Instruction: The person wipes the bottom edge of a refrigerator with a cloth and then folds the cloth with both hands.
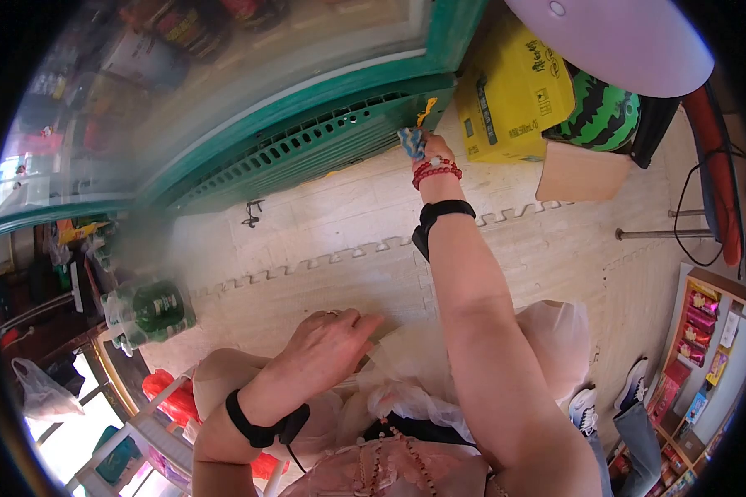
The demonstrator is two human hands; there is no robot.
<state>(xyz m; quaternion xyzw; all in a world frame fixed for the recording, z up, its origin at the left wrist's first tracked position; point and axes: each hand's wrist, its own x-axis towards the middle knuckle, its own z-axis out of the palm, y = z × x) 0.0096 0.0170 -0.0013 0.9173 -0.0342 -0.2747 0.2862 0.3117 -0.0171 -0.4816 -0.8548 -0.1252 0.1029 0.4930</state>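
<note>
My right hand [437,149] is stretched far forward, its fingers closed round a crumpled blue-and-white cloth [412,142]. The cloth is up against the right end of a green slotted grille [307,149], the lower panel of a glass-doored cabinet [282,103]. Just above the cloth a small yellow strip [427,110] shows against the green. My left hand [330,341] hovers over my lap near the knee, holding nothing, with its fingers loosely extended.
A yellow carton [514,99] and a green watermelon-patterned ball [601,114] stand right of the cabinet. Green bottles [157,311] are at the left. A small black item [254,214] lies on the pale interlocking floor mat [331,224]. Another person's shoes [584,410] and a snack shelf [696,348] are at the right.
</note>
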